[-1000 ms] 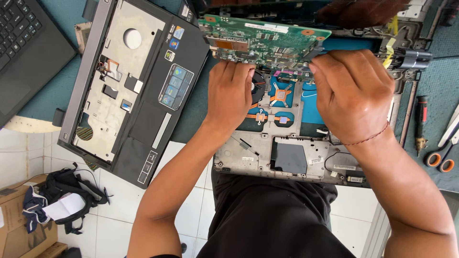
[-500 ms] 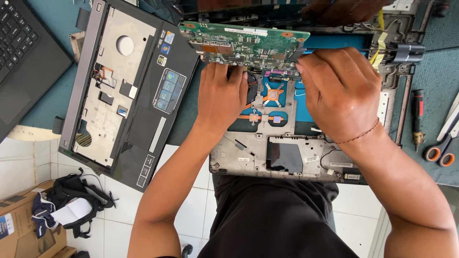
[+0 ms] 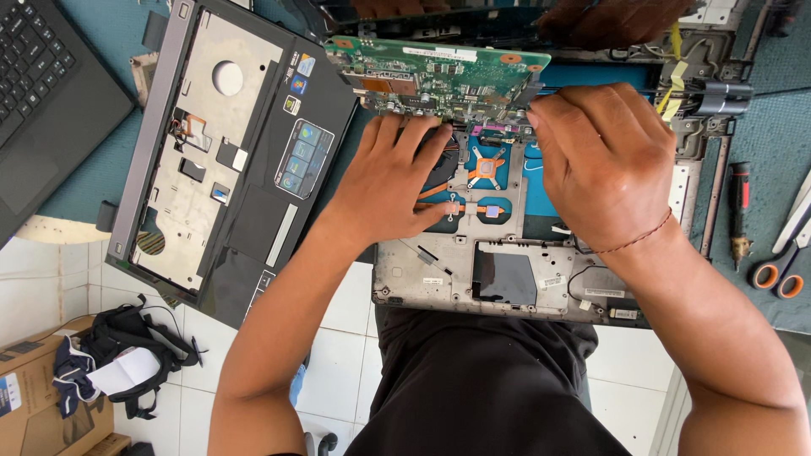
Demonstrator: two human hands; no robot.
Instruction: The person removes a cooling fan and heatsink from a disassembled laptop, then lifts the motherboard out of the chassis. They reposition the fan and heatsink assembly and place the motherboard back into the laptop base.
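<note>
A green circuit board (image 3: 439, 78) is tilted up out of an opened grey laptop base (image 3: 507, 279) on a teal mat. My left hand (image 3: 393, 181) lies flat over the fan and copper heat pipes (image 3: 483, 181), its fingertips under the board's near edge. My right hand (image 3: 604, 160) is curled at the board's right corner, fingers closed around something hidden beneath them. Another person's hand (image 3: 608, 19) rests at the far edge of the base.
A detached palmrest cover (image 3: 228, 152) lies upside down to the left, a black laptop (image 3: 42, 101) beyond it. A red-handled screwdriver (image 3: 740, 211) and orange-handled scissors (image 3: 781, 270) lie at the right. A cardboard box (image 3: 34, 397) and black bag (image 3: 127, 346) sit on the tiled floor.
Both hands have shifted slightly along the board's near edge; the left hand's fingers spread under the board. The view has drifted a little.
</note>
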